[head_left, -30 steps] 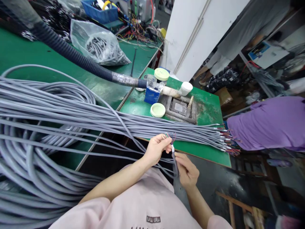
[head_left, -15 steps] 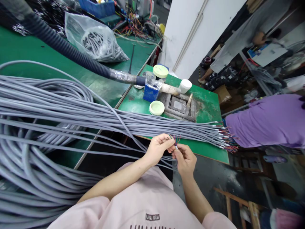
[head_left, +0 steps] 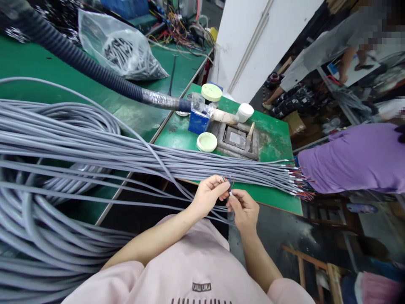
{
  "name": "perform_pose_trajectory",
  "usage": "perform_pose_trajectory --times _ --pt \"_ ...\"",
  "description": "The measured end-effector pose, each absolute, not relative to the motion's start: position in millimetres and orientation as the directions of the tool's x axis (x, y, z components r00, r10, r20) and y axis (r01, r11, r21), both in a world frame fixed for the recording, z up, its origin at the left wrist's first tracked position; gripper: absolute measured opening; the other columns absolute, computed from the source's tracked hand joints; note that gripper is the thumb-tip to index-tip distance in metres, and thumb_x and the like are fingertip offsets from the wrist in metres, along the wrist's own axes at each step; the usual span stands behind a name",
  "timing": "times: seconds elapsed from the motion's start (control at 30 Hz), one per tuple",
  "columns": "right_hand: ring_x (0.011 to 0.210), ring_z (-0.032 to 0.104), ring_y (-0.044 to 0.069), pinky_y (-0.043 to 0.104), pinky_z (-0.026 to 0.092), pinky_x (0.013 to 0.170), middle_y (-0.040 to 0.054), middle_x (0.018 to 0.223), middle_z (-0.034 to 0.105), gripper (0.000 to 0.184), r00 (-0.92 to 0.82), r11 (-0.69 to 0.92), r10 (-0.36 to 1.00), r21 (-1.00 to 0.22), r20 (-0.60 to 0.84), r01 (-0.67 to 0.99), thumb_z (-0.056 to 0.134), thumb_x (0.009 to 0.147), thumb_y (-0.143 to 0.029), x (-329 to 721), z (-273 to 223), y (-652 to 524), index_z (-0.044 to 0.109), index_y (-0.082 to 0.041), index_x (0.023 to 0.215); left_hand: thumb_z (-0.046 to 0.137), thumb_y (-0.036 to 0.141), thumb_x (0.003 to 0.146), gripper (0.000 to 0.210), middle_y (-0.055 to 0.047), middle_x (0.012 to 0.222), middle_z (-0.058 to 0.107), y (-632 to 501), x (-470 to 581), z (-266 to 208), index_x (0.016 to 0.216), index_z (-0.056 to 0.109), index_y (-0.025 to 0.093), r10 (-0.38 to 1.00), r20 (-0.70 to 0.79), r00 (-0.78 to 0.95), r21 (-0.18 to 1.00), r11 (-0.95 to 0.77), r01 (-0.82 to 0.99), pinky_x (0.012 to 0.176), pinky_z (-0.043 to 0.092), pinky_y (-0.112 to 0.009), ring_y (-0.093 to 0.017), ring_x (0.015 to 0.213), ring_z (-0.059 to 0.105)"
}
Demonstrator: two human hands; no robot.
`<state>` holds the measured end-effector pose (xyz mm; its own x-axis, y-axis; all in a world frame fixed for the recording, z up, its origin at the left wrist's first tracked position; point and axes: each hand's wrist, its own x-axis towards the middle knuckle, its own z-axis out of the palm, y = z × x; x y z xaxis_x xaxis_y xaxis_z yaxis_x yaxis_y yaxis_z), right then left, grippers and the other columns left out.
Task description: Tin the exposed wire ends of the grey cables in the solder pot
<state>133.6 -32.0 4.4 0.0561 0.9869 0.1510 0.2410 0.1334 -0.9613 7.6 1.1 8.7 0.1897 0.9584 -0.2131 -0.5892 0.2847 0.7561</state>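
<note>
Thin coloured wires (head_left: 231, 182) fan out from the stripped end of one grey cable, between my two hands. My left hand (head_left: 209, 195) is closed, its thumb and fingers pinching some of these wires. Just right of it, my right hand (head_left: 244, 210) is closed around the cable end, below where the wires emerge. Behind my hands a thick bundle of grey cables (head_left: 196, 162) runs across the bench, their stripped ends (head_left: 297, 179) showing coloured wires at the right. More grey cable lies in large coils (head_left: 41, 215) at the left.
A black corrugated hose (head_left: 104, 69) reaches over to a blue box (head_left: 198, 121). Near it are a square metal solder pot (head_left: 237, 138), a green lid (head_left: 206, 142) and a white cup (head_left: 244, 112). A plastic bag (head_left: 122, 50) lies behind. A person in purple (head_left: 351, 158) is at the right.
My hands stay together at the cable end, and the wires between them have shifted slightly. The whole view has moved a little. In the background, another person's arm has moved.
</note>
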Motion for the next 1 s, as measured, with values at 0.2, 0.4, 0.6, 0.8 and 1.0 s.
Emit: perform_pose_trajectory --times 0.2,0.4,0.6,0.8,1.0 --pt "0.044 0.052 0.006 0.016 0.045 0.043 -0.0039 0.058 0.061 0.008 0.054 0.093 0.993 -0.975 0.106 0.201 0.06 0.083 -0.026 133.9 4.1 -31.5 0.065 -0.021 0.086 0.073 0.039 0.067 0.03 0.005 0.048 0.054 1.6 8.5 7.0 0.067 0.055 0.015 0.961 -0.207 0.182 0.768 0.275 -0.579 0.046 0.037 -0.017 -0.005 0.043 0.045" --pt "0.044 0.052 0.006 0.015 0.044 0.042 -0.0041 0.059 0.061 0.007 0.043 0.087 0.994 -0.975 0.098 0.205 0.062 0.082 -0.025 135.3 3.9 -30.3 0.066 -0.021 0.085 0.073 0.036 0.068 0.027 0.006 0.05 0.054 2.8 7.3 3.7 0.07 0.055 0.015 0.966 -0.184 0.181 0.781 0.255 -0.57 0.044 0.036 -0.016 -0.004 0.042 0.045" --pt "0.043 0.052 0.006 0.016 0.045 0.042 -0.0041 0.057 0.06 0.008 0.069 0.082 0.993 -0.976 0.098 0.202 0.061 0.082 -0.026 133.7 4.5 -29.5 0.065 -0.02 0.085 0.072 0.036 0.069 0.025 0.003 0.053 0.058 2.4 7.7 3.8 0.071 0.059 0.015 0.96 -0.222 0.173 0.765 0.281 -0.58 0.045 0.036 -0.016 -0.004 0.044 0.047" --pt "0.044 0.052 0.006 0.016 0.045 0.042 -0.004 0.057 0.059 0.008 0.084 0.094 0.99 -0.977 0.112 0.191 0.061 0.082 -0.026 132.9 5.3 -30.6 0.065 -0.02 0.084 0.072 0.036 0.069 0.024 0.003 0.054 0.06 2.0 8.1 3.1 0.073 0.063 0.014 0.953 -0.238 0.187 0.742 0.303 -0.597 0.046 0.037 -0.016 -0.005 0.046 0.049" --pt "0.046 0.053 0.007 0.017 0.047 0.044 -0.004 0.059 0.06 0.006 0.074 0.103 0.99 -0.981 0.117 0.163 0.061 0.082 -0.025 132.8 5.6 -30.2 0.064 -0.021 0.085 0.072 0.036 0.07 0.023 0.003 0.054 0.06 2.6 6.8 2.4 0.074 0.063 0.014 0.954 -0.23 0.194 0.737 0.301 -0.605 0.047 0.037 -0.016 -0.005 0.047 0.05"
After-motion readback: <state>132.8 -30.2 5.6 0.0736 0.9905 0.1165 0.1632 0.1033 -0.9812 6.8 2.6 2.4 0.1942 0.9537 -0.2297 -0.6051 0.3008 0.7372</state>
